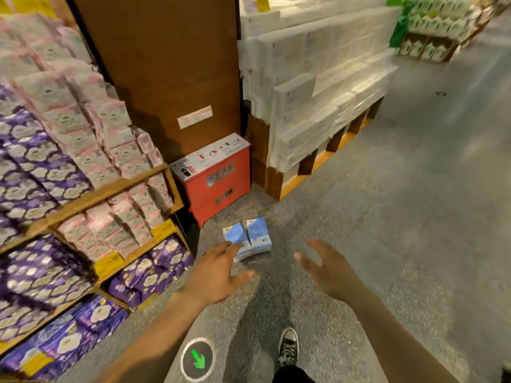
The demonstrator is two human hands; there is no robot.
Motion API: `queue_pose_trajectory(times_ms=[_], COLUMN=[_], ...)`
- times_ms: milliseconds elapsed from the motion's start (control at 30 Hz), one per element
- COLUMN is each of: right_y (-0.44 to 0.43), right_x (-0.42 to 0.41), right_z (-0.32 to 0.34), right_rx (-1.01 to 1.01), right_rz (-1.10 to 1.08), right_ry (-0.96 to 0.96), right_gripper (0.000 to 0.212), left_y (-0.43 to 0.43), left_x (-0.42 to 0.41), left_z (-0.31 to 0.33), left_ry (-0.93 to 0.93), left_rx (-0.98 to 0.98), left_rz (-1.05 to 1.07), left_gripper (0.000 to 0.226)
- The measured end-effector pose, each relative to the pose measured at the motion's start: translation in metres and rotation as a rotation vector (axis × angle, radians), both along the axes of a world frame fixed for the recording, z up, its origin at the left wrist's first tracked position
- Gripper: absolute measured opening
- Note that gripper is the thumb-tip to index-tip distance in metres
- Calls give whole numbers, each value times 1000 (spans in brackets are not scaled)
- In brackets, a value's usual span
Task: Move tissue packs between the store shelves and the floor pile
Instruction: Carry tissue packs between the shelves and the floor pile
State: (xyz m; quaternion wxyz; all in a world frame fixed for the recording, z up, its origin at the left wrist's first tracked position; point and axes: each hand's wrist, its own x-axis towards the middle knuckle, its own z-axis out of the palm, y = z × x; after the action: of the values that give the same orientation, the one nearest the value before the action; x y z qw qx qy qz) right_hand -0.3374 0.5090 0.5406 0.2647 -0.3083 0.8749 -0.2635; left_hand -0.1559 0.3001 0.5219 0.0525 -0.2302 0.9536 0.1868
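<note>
Two tissue packs lie on open floor beside a red box, left hand and right hand spread, empty.

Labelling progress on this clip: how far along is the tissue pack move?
Done: two blue packs lie side by side on the floor by the red box. In hand: nothing; the left hand and right hand are both open, reaching toward them, no grip yet. Left: gripping and carrying them; the shelves beside hold pink and purple packs.
</note>
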Motion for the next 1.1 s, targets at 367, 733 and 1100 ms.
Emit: queue_pose_trajectory(times_ms=[367,733,1100], right_y=[-177,-321,-419], right_x=[-214,-337,-439], right_z=[-9,-177,-595], right_rx=[265,432,598], right_rz=[320,292,425], right_ry=[208,205,108], right_gripper=[74,84,127], left_y=[-140,-304,-397], left_x=[-165,-328,-449], left_z=[-24,-211,-606], left_ry=[-116,-215,-353], left_rx=[-48,147,279], left_rz=[134,23,62], left_gripper=[82,111,81])
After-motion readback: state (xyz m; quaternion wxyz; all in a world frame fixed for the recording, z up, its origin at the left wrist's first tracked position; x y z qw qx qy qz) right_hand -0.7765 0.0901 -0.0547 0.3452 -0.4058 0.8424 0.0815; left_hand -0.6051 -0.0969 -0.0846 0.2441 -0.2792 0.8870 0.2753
